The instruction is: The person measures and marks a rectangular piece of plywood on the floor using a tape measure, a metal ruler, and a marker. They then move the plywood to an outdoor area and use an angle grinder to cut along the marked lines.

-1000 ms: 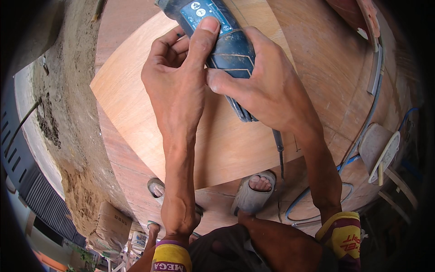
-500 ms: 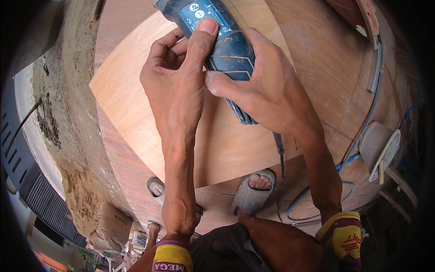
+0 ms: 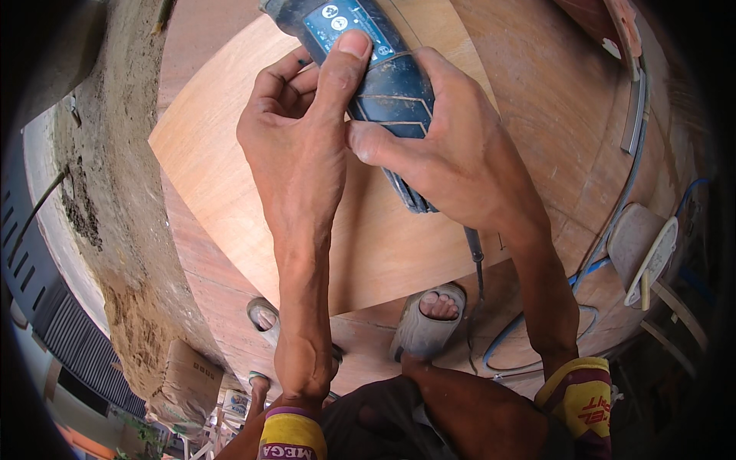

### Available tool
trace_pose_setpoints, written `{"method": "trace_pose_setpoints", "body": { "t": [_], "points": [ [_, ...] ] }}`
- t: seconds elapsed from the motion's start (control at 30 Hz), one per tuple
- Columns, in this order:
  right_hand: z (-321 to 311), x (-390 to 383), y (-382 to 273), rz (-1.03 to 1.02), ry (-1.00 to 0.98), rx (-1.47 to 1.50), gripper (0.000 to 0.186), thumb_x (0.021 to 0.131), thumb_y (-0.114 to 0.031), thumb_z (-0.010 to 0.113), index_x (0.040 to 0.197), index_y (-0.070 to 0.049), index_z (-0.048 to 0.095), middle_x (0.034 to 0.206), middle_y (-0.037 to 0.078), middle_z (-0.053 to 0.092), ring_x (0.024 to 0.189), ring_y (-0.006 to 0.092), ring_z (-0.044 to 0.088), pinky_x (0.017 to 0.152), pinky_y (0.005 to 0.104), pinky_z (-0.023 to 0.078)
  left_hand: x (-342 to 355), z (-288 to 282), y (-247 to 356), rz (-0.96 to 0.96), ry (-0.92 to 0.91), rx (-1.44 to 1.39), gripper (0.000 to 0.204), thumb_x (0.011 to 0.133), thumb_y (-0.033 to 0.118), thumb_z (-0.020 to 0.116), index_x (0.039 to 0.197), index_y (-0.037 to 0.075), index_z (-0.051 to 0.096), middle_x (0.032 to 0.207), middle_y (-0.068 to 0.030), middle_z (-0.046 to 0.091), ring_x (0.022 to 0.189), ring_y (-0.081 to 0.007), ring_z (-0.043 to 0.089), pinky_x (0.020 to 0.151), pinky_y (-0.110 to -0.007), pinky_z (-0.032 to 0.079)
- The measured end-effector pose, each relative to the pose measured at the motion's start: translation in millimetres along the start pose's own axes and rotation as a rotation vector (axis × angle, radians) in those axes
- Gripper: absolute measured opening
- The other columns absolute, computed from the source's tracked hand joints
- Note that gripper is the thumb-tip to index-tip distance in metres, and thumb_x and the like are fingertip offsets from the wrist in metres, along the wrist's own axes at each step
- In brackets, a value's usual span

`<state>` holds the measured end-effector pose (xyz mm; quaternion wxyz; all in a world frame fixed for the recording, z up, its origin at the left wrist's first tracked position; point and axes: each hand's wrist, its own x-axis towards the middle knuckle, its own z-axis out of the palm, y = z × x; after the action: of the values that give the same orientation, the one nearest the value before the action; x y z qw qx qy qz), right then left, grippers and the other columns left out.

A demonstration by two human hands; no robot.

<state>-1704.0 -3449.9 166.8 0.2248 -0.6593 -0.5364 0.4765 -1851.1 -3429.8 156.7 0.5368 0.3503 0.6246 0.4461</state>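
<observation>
A blue corded power tool (image 3: 395, 88), dusty and with a label on its side, is held tilted over a plywood sheet (image 3: 230, 192). Its head end is partly cut off by the upper edge of the picture. My right hand (image 3: 452, 138) wraps round the tool's body from the right, thumb across the near side. From the left, my left hand (image 3: 303, 138) grips the tool with its thumb pressed on the label; its other fingers are curled, and their tips are partly hidden. A dark cord (image 3: 475, 249) hangs from the tool's rear end.
Sandalled feet stand by the sheet's near edge, one in a grey sandal (image 3: 418, 333). Reddish boards (image 3: 567, 92) lie beneath. At right are a blue hose (image 3: 617, 207) and a white-rimmed bucket-like container (image 3: 652, 261). Sandy ground (image 3: 130, 169) and a brown carton (image 3: 188, 379) are at left.
Almost nothing differs. Both hands keep their hold on the power tool, and the hanging cord has swung very slightly to the right.
</observation>
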Motion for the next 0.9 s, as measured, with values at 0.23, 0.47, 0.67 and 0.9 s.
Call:
{"method": "trace_pose_setpoints", "body": {
  "t": [0.23,0.47,0.67,0.9],
  "points": [
    [0,-4,1,-0.009,0.014,0.0,0.058,0.083,-0.032,0.084,0.122,0.006,0.064,0.097,0.018,0.073,0.086,0.0251,0.072,0.078,0.0388,0.057,-4,0,-1,-0.007,-0.003,-0.007,0.068,0.088,0.033,0.091,0.125,-0.015,0.062,0.101,-0.0183,0.076,0.086,-0.0172,0.074,0.075,-0.027,0.061],
    [-1,-9,3,-0.02,0.027,-0.013,0.057,0.083,-0.031,0.084,0.122,0.006,0.064,0.097,0.018,0.073,0.085,0.0251,0.072,0.078,0.0386,0.057,-8,1,0,-0.031,-0.008,0.012,0.067,0.088,0.034,0.091,0.124,-0.015,0.063,0.102,-0.0182,0.076,0.085,-0.0175,0.074,0.073,-0.027,0.06],
    [0,-13,4,-0.023,0.013,-0.003,0.057,0.083,-0.031,0.085,0.122,0.005,0.065,0.097,0.018,0.073,0.083,0.0244,0.072,0.076,0.038,0.057,-13,-1,-1,-0.009,0.008,0.036,0.069,0.089,0.038,0.09,0.125,-0.015,0.064,0.101,-0.0171,0.075,0.088,-0.017,0.073,0.076,-0.028,0.06],
    [-1,-17,3,0.028,-0.011,0.0,0.058,0.084,-0.037,0.088,0.12,0.003,0.067,0.094,0.015,0.073,0.081,0.023,0.071,0.075,0.0373,0.057,-14,-35,-14,0.151,0.241,0.241,0.049,0.107,0.041,0.069,0.125,-0.005,0.069,0.102,-0.01,0.075,0.099,-0.0153,0.069,0.097,-0.029,0.05]
  ]
}}
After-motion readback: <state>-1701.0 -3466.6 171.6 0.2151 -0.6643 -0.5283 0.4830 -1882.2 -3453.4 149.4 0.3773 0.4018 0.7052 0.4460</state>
